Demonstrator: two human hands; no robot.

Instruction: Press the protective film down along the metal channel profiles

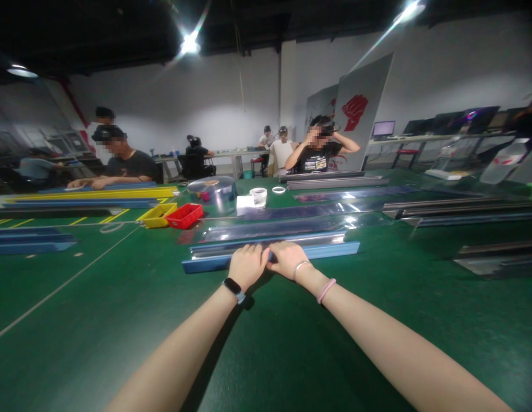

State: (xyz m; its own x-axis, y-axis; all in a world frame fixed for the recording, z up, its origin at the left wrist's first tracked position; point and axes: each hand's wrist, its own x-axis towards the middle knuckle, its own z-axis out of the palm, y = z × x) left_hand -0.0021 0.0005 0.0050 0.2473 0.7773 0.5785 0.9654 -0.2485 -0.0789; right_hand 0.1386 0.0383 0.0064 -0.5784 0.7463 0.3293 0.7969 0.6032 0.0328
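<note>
A long blue channel-shaped strip (334, 249) lies crosswise on the green table in front of me, with a shiny, see-through film along its inside. My left hand (247, 264) is closed over its near wall at the middle, fingers reaching over the edge. Close beside it, my right hand (288, 258) grips the same wall, and the two thumbs nearly meet. Both sets of fingertips are partly hidden inside the channel. Just beyond it, clear plastic film strips (287, 228) lie flat on the table.
A red bin (185, 216) and a yellow bin (159, 215) stand at the back left, near a large roll of clear film (223, 197) and a tape roll (258, 197). Dark channel strips (463, 210) lie to the right. Across the table, a person (320, 149) raises both hands.
</note>
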